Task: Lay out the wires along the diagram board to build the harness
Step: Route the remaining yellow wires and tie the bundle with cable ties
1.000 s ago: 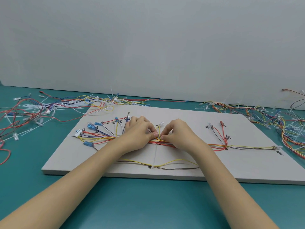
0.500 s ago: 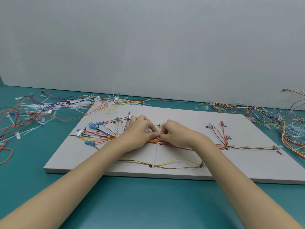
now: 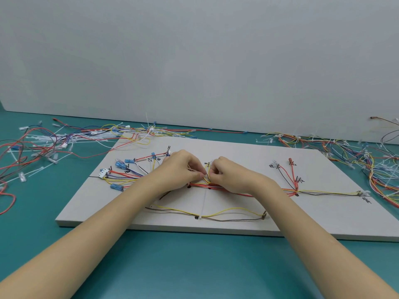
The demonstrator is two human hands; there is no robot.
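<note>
Fingertips of the left hand [image 3: 181, 169] and right hand [image 3: 228, 175] pinch closed on thin yellow wires [image 3: 206, 179] over the diagram board [image 3: 323, 216].

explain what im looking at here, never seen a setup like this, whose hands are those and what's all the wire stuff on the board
This single picture comes from a camera worn on a person's head, looking down at their own bare arms. No machine is involved. A pale diagram board lies on a teal table. Coloured wires are laid along it, forming a harness that fans out to blue connectors on the left. The left hand and right hand meet at the board's middle, both pinching a thin yellow wire at a branch point. Loose wire piles lie on the table at either side.
</note>
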